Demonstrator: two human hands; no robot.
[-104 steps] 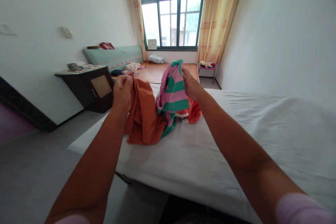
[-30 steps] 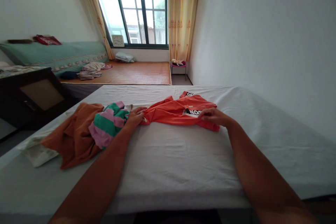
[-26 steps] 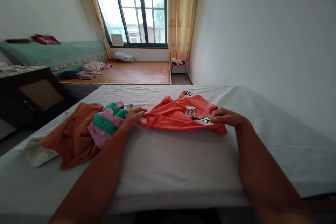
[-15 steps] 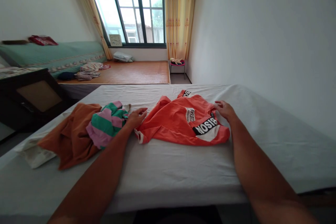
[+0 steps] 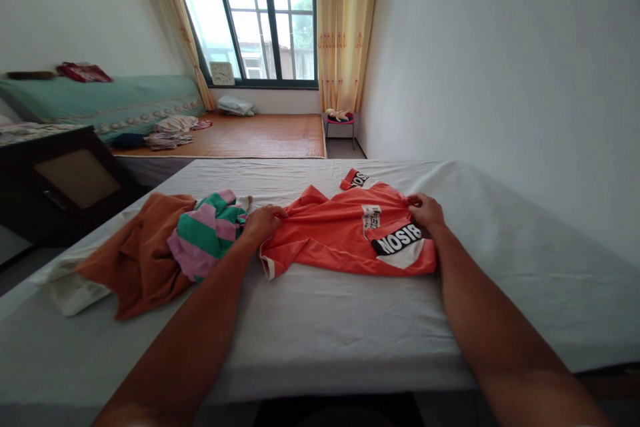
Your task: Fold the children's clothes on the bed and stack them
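Observation:
An orange T-shirt [image 5: 330, 230] with black and white lettered panels lies crosswise and creased on the grey bedsheet [image 5: 340, 340]. My left hand [image 5: 263, 223] is closed on its left edge, above the white-trimmed hem. At the opposite end, my right hand [image 5: 426, 211] pinches the shirt by the collar. The cloth looks drawn taut between the two hands. Beside my left forearm sits a crumpled green and pink garment [image 5: 213, 230]. Partly under it is a rust-brown garment [image 5: 143, 257], with a whitish cloth [image 5: 73, 290] below that.
Past the bed's far edge is a second bed with a brown mat [image 5: 260, 133], several folded clothes [image 5: 170, 140] on it. A dark cabinet [image 5: 65, 180] stands at the left. A white wall [image 5: 500, 80] runs along the right. A small stool [image 5: 341, 120] stands below the curtain [image 5: 345, 33].
Both hands have closed on the orange T-shirt, where before their fingers were loose at its edges. The shirt is pulled tighter, and its collar end has bunched at my right hand.

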